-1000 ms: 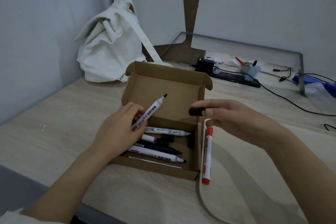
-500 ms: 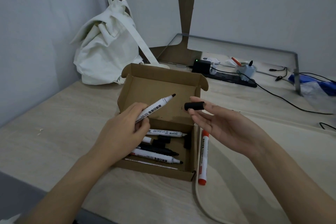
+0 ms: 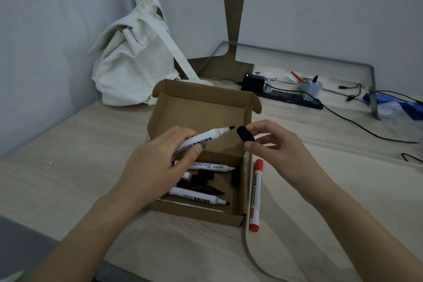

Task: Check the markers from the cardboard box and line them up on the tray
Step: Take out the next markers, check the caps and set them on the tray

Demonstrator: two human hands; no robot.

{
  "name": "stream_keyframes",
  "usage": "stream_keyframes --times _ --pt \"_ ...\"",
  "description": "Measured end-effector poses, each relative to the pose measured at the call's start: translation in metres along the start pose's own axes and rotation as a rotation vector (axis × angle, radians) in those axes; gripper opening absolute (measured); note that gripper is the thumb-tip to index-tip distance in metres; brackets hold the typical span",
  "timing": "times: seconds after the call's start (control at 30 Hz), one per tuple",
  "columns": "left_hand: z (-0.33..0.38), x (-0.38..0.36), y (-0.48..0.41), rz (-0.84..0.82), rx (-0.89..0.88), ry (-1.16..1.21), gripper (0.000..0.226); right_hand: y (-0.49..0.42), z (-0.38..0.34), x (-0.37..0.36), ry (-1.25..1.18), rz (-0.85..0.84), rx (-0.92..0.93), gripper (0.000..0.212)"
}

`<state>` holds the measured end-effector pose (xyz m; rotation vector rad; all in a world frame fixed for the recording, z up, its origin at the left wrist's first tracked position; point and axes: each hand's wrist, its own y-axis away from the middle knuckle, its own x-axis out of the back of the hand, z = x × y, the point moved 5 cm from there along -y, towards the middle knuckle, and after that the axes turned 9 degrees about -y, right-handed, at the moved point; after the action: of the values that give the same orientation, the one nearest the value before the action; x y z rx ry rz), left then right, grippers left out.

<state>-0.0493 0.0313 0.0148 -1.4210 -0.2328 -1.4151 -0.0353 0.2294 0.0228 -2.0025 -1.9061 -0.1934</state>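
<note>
An open cardboard box [image 3: 238, 220] stands on the table with several uncapped markers [image 3: 196, 197] and loose black caps [image 3: 202, 176] inside. My left hand [image 3: 155, 167] grips a white marker [image 3: 201, 141] above the box, its bare black tip pointing right. My right hand [image 3: 277, 146] pinches a black cap [image 3: 245, 134] just right of that tip, a small gap between them. A capped red marker [image 3: 256, 194] lies on the pale wooden tray [image 3: 297, 236], close against the box's right wall.
A white canvas bag [image 3: 135, 62] leans in the back left corner. A black power strip [image 3: 290, 96] with plugs and cables [image 3: 357, 126] runs along the back right. A blue plastic bag [image 3: 398, 107] lies at the right edge.
My right hand has turned over and brought the black cap left, close to the marker tip. My left hand has tilted the marker flatter, towards the cap.
</note>
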Motion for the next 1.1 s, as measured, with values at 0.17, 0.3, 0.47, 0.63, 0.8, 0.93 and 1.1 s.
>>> stream_keyframes --times 0.17,0.3,0.47,0.63,0.8,0.93,1.1 --pt "0.005 0.002 -0.001 0.013 -0.041 -0.052 0.032 0.005 -0.015 -0.004 0.193 0.009 0.179 0.033" --pt "0.006 0.003 -0.001 0.015 -0.052 -0.077 0.033 0.006 -0.020 -0.006 0.279 0.002 0.223 0.036" --pt "0.006 0.004 -0.002 0.000 -0.071 -0.091 0.032 0.007 -0.023 -0.006 0.366 0.011 0.282 0.038" --pt "0.009 0.006 -0.003 -0.019 -0.133 -0.213 0.031 0.010 -0.027 -0.008 0.574 0.028 0.404 0.022" --pt "0.011 0.006 -0.004 -0.016 -0.185 -0.237 0.030 0.012 -0.034 -0.013 0.671 -0.072 0.495 0.023" --pt "0.011 0.004 -0.002 -0.030 -0.211 -0.230 0.032 0.013 -0.036 -0.016 0.638 -0.159 0.427 0.021" --pt "0.017 0.006 -0.001 -0.038 -0.271 -0.306 0.036 0.015 -0.032 -0.019 0.611 -0.242 0.402 0.023"
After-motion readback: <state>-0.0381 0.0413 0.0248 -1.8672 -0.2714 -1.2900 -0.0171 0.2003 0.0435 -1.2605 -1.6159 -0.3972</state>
